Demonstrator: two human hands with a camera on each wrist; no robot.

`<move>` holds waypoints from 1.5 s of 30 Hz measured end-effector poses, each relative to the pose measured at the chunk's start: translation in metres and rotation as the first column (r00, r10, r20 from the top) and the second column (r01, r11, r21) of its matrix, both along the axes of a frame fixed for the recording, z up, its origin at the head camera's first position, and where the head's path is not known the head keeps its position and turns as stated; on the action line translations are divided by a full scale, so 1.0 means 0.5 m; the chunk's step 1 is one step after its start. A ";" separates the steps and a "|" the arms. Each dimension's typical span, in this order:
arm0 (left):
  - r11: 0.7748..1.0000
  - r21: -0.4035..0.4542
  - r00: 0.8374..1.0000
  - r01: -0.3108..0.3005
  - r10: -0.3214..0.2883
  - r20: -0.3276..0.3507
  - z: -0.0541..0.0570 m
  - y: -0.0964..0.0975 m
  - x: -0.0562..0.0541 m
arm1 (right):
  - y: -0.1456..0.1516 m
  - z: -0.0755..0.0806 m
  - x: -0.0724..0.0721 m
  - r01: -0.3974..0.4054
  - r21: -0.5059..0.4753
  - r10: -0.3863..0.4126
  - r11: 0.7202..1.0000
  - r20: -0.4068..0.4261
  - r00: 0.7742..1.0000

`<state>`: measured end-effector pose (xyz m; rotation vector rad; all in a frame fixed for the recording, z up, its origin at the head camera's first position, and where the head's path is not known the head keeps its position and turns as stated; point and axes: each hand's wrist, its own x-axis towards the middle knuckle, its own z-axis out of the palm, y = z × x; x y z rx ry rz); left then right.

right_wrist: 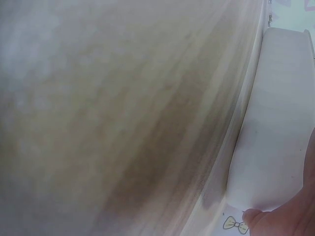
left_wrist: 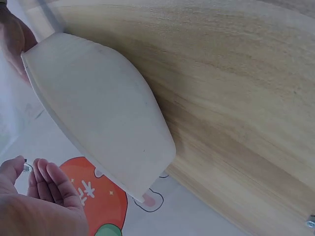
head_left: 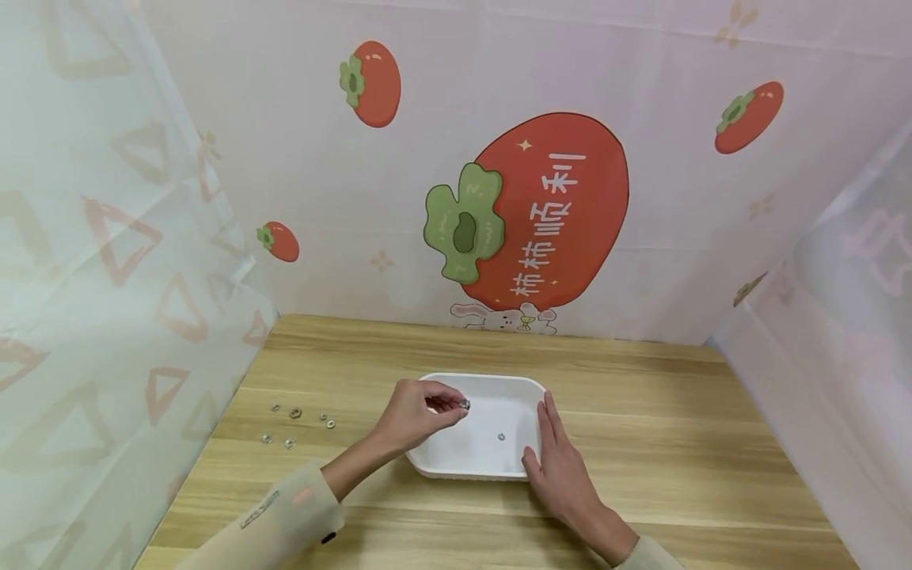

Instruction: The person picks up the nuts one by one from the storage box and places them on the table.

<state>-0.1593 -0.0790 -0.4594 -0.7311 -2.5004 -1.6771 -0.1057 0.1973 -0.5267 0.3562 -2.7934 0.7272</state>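
Observation:
My left hand (head_left: pixel 416 413) pinches a small shiny metal nut (head_left: pixel 465 404) between thumb and fingertips, over the left part of a white tray (head_left: pixel 484 476). In the left wrist view the same nut (left_wrist: pixel 27 167) shows at the fingertips. Inside the tray lies a small nut (head_left: pixel 502 437). My right hand (head_left: pixel 566 475) rests at the tray's right end, fingers straight along the rim and thumb near the front corner. The right wrist view shows a fingertip (right_wrist: pixel 252 216) at the end of the tray (right_wrist: pixel 270 118).
Several small metal nuts lie spread on the wooden table (head_left: pixel 370 546) left of the tray, among them a larger darker nut (head_left: pixel 295 413) and a nut (head_left: pixel 289 444) nearer me. A printed cloth (head_left: pixel 321 158) with red fruit hangs behind the table; more cloth hangs at both sides.

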 end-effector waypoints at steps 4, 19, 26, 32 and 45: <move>1.000 0.013 1.000 -0.014 0.014 -0.006 0.004 -0.013 0.008 | 0.002 -0.002 0.000 -0.003 0.000 0.003 1.000 0.002 1.000; 0.993 0.101 0.996 -0.066 0.071 -0.049 0.003 -0.072 0.035 | 0.001 -0.001 0.002 -0.002 -0.007 0.002 1.000 0.008 1.000; 0.990 0.093 0.994 -0.103 0.106 -0.018 0.001 -0.103 0.042 | 0.001 -0.002 0.000 -0.002 0.002 0.002 1.000 0.003 1.000; 0.987 0.084 0.989 -0.140 0.144 -0.034 0.001 -0.124 0.047 | 0.000 -0.005 -0.001 0.001 0.004 -0.001 1.000 0.003 1.000; 0.980 0.063 0.979 -0.190 0.194 -0.059 -0.009 -0.177 0.056 | 0.001 -0.002 0.000 0.005 0.009 -0.005 1.000 0.015 1.000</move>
